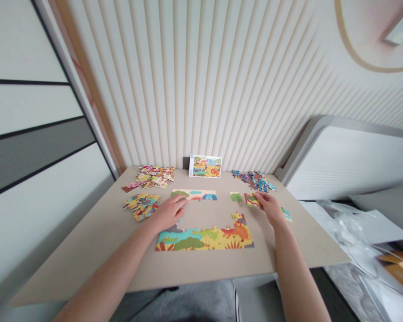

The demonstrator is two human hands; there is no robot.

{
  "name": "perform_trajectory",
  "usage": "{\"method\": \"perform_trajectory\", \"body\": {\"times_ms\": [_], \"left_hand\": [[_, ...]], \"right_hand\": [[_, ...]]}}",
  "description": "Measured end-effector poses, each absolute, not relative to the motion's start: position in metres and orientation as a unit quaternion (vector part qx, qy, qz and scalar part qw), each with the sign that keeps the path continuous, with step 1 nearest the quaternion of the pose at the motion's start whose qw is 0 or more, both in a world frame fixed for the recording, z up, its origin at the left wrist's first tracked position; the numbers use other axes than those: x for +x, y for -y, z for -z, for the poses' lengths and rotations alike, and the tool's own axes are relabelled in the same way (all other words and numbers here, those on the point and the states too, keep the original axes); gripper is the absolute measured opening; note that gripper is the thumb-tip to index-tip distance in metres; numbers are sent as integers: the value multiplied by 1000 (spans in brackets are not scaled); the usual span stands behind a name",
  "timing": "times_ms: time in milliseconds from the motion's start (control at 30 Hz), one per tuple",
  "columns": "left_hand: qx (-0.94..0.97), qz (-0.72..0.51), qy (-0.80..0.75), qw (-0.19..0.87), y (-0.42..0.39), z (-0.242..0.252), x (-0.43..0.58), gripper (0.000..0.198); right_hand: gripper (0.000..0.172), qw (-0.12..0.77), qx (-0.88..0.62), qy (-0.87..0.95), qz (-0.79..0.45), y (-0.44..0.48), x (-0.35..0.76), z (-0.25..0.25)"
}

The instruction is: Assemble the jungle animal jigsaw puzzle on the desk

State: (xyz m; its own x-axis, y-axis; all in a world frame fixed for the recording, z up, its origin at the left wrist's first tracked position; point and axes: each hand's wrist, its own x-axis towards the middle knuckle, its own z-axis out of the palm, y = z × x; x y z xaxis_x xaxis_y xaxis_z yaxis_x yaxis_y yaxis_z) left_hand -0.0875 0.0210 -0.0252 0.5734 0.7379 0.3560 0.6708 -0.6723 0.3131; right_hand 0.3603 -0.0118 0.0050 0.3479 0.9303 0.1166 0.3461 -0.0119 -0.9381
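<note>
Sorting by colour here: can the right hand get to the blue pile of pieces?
Probably yes: the right hand rests just in front of the blue pile, with only bare table between them.

A beige table [87, 250] carries a long joined strip [204, 237] near its front edge and a shorter strip [198, 195] mid-surface. A red heap [152, 175] fills the far left corner, a yellow heap [141, 206] lies nearer the left edge, and a blue heap [254, 180] sits at the far right corner. A green piece [235, 197] and a striped piece [251, 199] lie right of centre, and a picture card [205, 166] stands at the far edge
</note>
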Motion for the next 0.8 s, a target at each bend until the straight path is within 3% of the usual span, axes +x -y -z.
{"method": "perform_trajectory", "body": {"times_ms": [400,633,800], "left_hand": [[885,-241,-393,64,-20,26,-88,40],[882,-248,-393,75,-21,28,-88,40],[883,-243,-394,73,-23,30,-88,41]], "right_hand": [[59,520,-569,462,-438,14,350,-3],[69,537,-577,429,-442,15,342,-2],[40,512,-601,451,-416,11,341,2]]}}
